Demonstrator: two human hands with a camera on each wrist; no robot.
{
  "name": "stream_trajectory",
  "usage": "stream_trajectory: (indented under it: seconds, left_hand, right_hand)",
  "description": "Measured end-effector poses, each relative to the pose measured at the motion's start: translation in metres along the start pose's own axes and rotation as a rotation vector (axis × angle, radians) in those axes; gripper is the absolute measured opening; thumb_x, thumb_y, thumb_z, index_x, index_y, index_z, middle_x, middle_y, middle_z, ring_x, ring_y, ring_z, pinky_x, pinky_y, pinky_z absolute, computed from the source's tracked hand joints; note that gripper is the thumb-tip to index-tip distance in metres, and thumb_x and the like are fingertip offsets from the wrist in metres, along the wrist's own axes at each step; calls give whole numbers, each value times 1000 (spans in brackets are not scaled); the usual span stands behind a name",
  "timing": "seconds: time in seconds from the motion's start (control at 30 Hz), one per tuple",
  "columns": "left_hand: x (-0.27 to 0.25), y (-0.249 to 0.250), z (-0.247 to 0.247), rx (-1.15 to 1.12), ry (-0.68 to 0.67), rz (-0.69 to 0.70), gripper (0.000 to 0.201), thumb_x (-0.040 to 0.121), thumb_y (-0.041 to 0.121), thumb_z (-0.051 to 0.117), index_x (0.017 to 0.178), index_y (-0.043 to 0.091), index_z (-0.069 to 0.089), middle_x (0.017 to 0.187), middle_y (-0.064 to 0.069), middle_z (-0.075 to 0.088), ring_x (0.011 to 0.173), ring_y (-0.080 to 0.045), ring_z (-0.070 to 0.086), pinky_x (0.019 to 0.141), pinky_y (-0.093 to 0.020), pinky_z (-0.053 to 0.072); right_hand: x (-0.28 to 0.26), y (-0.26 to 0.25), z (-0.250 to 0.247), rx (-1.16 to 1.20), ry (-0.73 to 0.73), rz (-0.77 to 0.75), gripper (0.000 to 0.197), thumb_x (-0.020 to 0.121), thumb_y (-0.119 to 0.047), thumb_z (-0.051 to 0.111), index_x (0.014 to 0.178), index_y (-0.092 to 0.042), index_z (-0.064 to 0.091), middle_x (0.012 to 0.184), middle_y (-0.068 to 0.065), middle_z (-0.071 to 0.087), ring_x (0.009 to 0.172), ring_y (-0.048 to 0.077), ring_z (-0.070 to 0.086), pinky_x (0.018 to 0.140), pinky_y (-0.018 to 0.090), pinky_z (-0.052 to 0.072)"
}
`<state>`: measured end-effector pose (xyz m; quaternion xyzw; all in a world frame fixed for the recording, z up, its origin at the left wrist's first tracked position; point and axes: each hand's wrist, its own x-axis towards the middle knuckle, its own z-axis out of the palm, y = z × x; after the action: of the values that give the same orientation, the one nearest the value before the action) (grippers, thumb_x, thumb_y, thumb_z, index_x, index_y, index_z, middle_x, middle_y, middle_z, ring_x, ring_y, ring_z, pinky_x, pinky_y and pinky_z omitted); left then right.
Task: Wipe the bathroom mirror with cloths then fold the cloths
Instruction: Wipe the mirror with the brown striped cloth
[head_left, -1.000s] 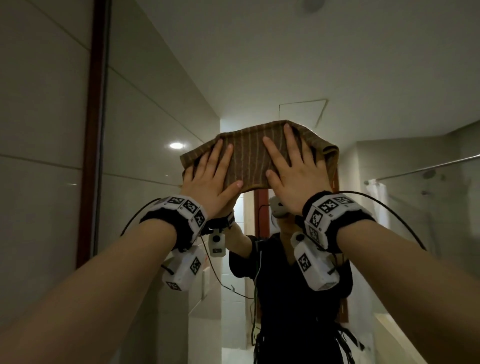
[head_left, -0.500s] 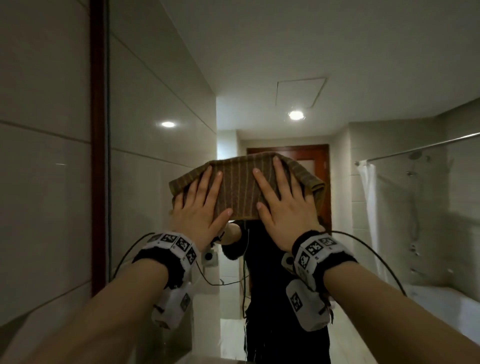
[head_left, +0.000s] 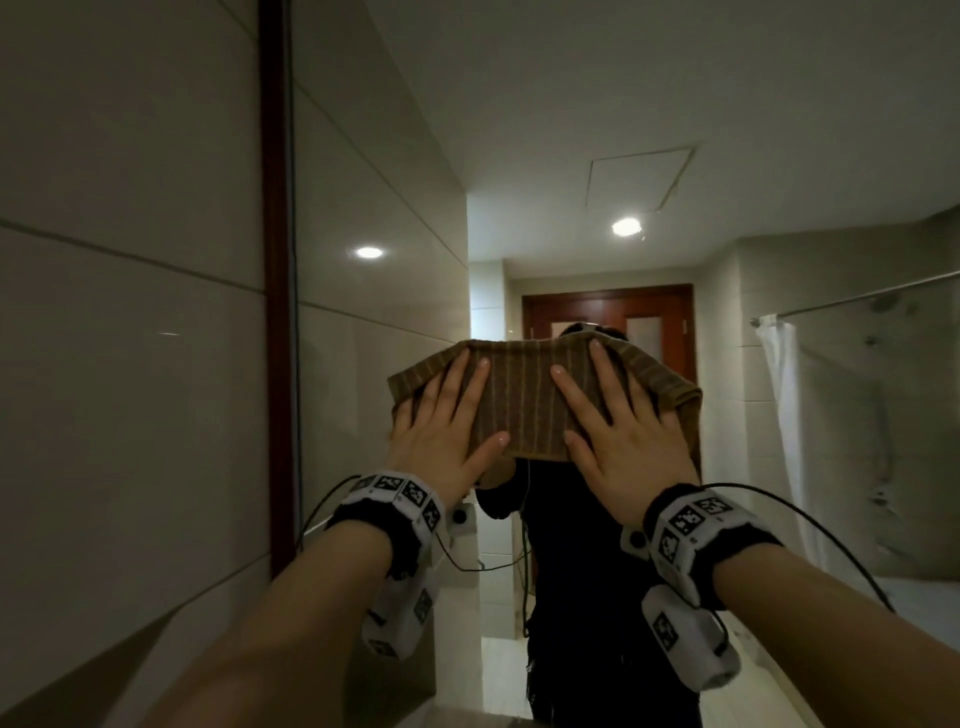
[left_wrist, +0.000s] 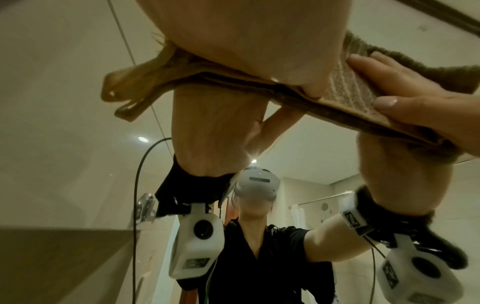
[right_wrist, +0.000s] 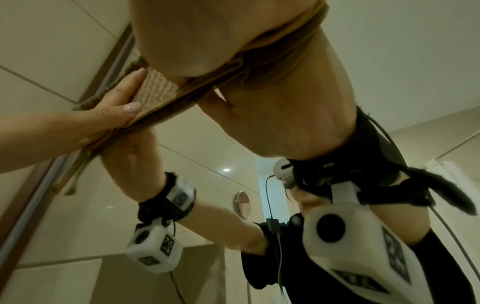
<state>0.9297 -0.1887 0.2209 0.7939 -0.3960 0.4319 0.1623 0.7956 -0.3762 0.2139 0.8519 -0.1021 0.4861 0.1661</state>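
Note:
A brown striped cloth (head_left: 524, 405) lies flat against the bathroom mirror (head_left: 519, 156) at about head height. My left hand (head_left: 447, 415) presses its left part with straight, spread fingers. My right hand (head_left: 618, 421) presses the right part the same way. The left wrist view shows the cloth (left_wrist: 348, 92) pinned to the glass under my left palm (left_wrist: 246, 37), and the right wrist view shows the cloth (right_wrist: 155, 90) under my right palm (right_wrist: 207, 41). The cloth's right edge is bunched and folded over. A reflected person stands behind the cloth in the mirror.
The mirror's dark wooden frame (head_left: 275, 260) runs vertically on the left, with a tiled wall (head_left: 130, 364) beside it. A white shower curtain (head_left: 784, 415) and a wooden door (head_left: 608, 322) show in the reflection. A small round wall mirror (right_wrist: 241, 204) hangs lower down.
Both hands have slid the cloth down the mirror, from near the top to about head height. The hands stay flat on it.

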Motion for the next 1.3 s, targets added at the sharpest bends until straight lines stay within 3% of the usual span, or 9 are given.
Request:
stream_trajectory:
  seconds: [0.27,0.5,0.93,1.3]
  left_hand:
    - [61,-46,-46,56,30,-1,79,83,73,14,139,43,-32,154,16,-27,144,-14,-5,115,-47,5]
    - [120,-59,-82,64,73,-65,79,90,66,28,146,39,-21,155,14,-26,146,-16,-7,115,-48,3]
    - [154,-95,-99,-51,244,-181,77,91,60,39,149,42,-8,158,17,-13,147,-14,-4,116,-48,3]
    - [145,-132,-96,-92,283,-288,77,92,57,40,151,36,-6,159,11,-11,147,-19,0,115,-49,6]
  right_hand:
    - [79,-16,-27,-3,50,-28,65,98,-51,25,150,-42,-13,160,0,-21,146,29,9,114,49,13]
    - [153,-9,-57,-57,31,-37,61,98,-55,17,146,-47,-19,157,-5,-29,148,26,-8,117,47,-1]
    - [198,-59,-55,-31,112,-11,63,98,-54,17,150,-40,-15,159,3,-23,147,30,-8,117,50,0]
    - [212,-106,-39,-33,164,-64,62,98,-53,17,153,-37,-7,160,5,-17,148,31,-5,116,49,1]
